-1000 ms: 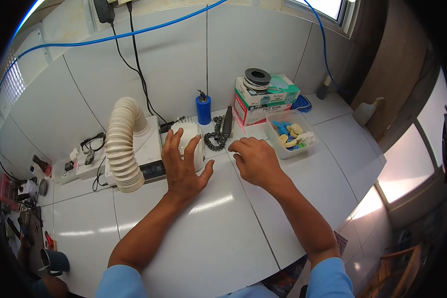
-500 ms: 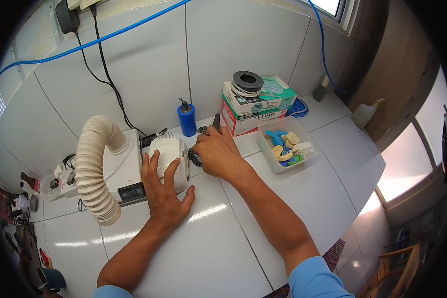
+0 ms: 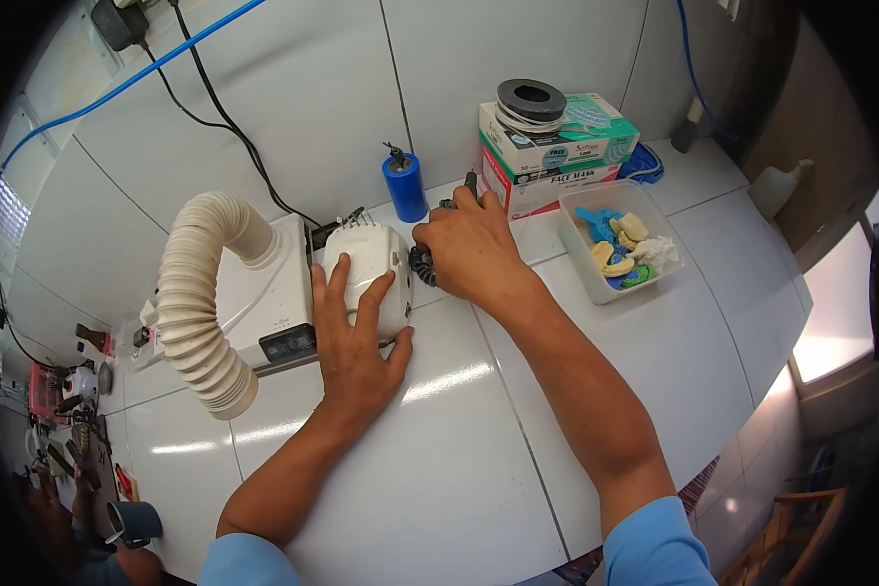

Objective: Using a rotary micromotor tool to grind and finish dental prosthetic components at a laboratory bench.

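Observation:
My left hand (image 3: 356, 352) lies with spread fingers against the front and side of a small white control unit (image 3: 369, 254), holding nothing. Thin metal bits (image 3: 355, 219) stand up along the unit's back edge. My right hand (image 3: 474, 244) is closed round a dark handpiece (image 3: 472, 183), whose tip points up toward the wall; most of its body is hidden by the fingers. A black coiled cord (image 3: 421, 266) hangs between that hand and the unit. Just behind stands a blue cylinder (image 3: 404, 188) with a dark clip-like piece on top.
Left of the unit is a white box (image 3: 273, 278) with a ribbed cream hose (image 3: 190, 313). To the right, a clear plastic tub (image 3: 606, 283) holds yellow and blue pieces. Stacked mask boxes (image 3: 557, 156) carry a wire spool (image 3: 531, 101). A blue mug (image 3: 135, 523) stands lower left.
The view has turned left, so the bench things sit farther right in the picture. Another person's arm now shows at the lower left. Both hands keep nearly the same places and grips.

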Motion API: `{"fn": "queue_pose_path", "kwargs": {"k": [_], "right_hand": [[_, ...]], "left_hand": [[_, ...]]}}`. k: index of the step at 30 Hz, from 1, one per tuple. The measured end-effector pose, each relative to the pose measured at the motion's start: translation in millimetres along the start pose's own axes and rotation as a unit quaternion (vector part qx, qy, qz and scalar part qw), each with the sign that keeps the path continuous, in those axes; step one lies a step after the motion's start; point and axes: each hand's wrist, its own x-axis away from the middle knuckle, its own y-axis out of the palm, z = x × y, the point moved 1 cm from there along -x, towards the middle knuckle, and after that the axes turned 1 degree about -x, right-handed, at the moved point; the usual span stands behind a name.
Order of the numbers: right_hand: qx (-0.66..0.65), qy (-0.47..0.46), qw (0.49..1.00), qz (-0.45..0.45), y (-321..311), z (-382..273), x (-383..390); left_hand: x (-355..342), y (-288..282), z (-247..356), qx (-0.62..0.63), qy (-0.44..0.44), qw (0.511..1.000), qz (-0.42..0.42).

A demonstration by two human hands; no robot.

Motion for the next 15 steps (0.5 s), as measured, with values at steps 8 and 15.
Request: {"fn": "queue_pose_path", "kwargs": {"k": [8, 15], "right_hand": [[-0.197, -0.088, 0.976, 0.036, -3, 11, -2], [-0.133, -0.101, 0.984, -0.065, -4, 4, -2]], "left_hand": [[1, 0, 1, -0.016, 0.0, 1.0, 0.001], [0, -2, 1, -0.029, 0.007, 1.0, -0.003]]}}
